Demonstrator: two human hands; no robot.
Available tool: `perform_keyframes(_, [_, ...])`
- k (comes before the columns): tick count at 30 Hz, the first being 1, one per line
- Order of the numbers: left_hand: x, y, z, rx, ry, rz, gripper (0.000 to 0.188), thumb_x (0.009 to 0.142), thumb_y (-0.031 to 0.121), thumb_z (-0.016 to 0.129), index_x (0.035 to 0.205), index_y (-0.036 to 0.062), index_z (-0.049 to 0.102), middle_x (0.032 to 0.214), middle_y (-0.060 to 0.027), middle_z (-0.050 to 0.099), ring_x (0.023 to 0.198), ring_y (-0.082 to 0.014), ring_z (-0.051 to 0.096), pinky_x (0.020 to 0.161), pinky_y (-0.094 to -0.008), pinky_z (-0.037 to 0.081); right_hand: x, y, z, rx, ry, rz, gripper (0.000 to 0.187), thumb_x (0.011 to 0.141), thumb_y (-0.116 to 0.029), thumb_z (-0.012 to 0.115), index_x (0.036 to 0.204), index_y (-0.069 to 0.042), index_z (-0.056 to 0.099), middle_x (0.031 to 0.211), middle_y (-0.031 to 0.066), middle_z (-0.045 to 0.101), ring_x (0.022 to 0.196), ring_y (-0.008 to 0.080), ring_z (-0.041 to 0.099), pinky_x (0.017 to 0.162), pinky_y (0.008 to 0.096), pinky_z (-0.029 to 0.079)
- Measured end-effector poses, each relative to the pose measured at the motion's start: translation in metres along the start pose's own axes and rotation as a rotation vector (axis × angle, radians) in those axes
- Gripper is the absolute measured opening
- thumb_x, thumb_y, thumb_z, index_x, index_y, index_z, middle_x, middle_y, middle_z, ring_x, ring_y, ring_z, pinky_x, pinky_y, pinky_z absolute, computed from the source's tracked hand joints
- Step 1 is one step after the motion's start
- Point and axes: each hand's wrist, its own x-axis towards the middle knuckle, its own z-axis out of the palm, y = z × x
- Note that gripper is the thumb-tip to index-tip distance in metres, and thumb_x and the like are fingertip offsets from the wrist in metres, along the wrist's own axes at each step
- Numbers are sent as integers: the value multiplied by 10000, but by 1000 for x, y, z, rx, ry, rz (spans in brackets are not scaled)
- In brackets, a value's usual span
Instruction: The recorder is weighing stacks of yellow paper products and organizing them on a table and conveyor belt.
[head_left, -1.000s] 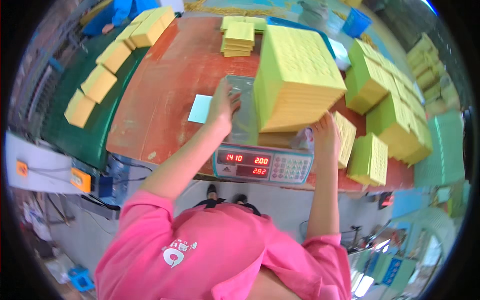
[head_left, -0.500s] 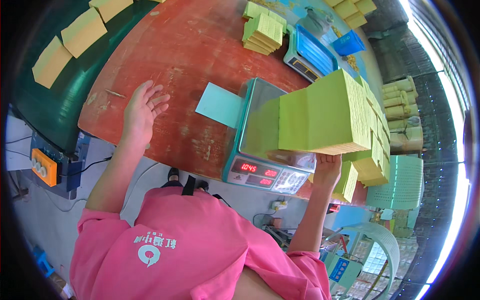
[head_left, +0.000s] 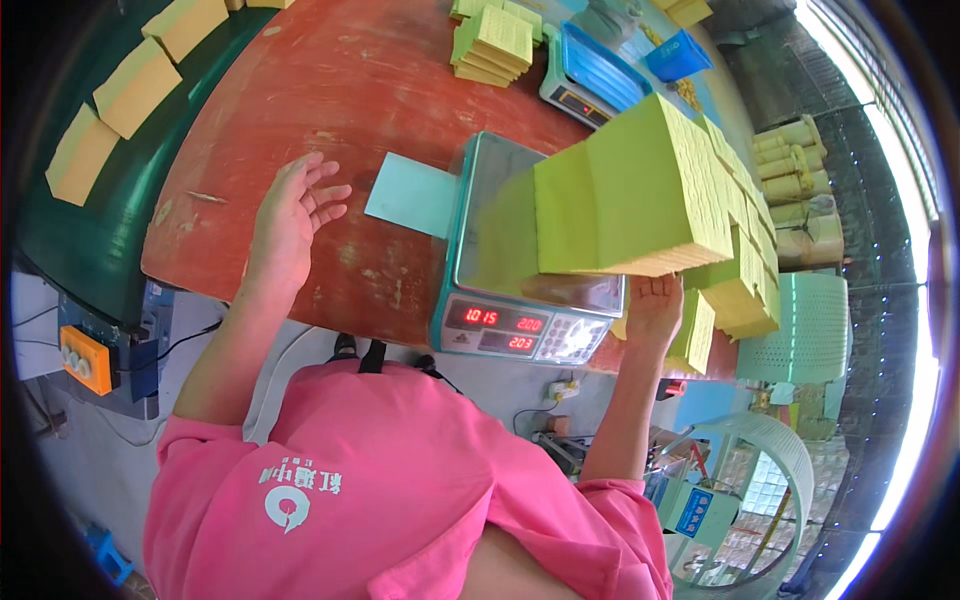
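Right hand (head_left: 655,312) holds yellow stack (head_left: 640,200), long axis pointing rightward.

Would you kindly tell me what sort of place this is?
Probably a workshop or packing room for paper goods: a digital scale on a red table, yellow paper-like stacks to its right, and similar ones along a green, conveyor-like belt.

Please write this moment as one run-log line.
left hand: open, empty | right hand: by yellow stack, grip unclear | stack: over scale | blue card: at scale's left side
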Motion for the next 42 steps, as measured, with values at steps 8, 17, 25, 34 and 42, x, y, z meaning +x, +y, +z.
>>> perform_keyframes(8, [-40,-33,54,28,6,85,446,1001,345,463,1318,32,501,1287,-144,571,1070,-245,617,905,-372,487,5,-32,-37,-5,-134,41,433,1043,-306,376,1212,51,552,1225,199,600,1171,324,574,1008,423,459])
perform_keyframes(17, [-100,-68,132,41,39,149,422,993,317,490,1286,14,494,1264,-163,561,1062,-272,609,913,-400,477,28,-63,-95,48,-259,146,412,1044,-287,367,1179,49,565,1179,193,620,1169,323,575,1004,412,464])
perform_keyframes(25, [-128,-80,150,73,167,182,414,972,299,531,1253,-4,507,1231,-173,566,1032,-263,612,896,-391,476,34,-56,-87,100,-375,240,387,1042,-271,380,1154,47,571,1171,198,619,1162,346,572,1008,427,446])
perform_keyframes(34, [-131,-54,219,239,51,377,298,970,205,554,1171,-13,591,1146,-156,637,1035,-245,628,905,-363,481,36,-50,-81,205,-428,302,368,1029,-255,401,1115,54,580,1132,198,633,1112,372,600,967,437,463])
perform_keyframes(42, [-103,6,324,1329,-477,1138,510,771,114,755,1243,-4,602,1275,-141,611,1214,-284,553,1026,-368,420,18,-46,-73,217,-458,341,314,1013,-250,472,1049,16,634,1038,156,679,967,282,663,874,398,522])
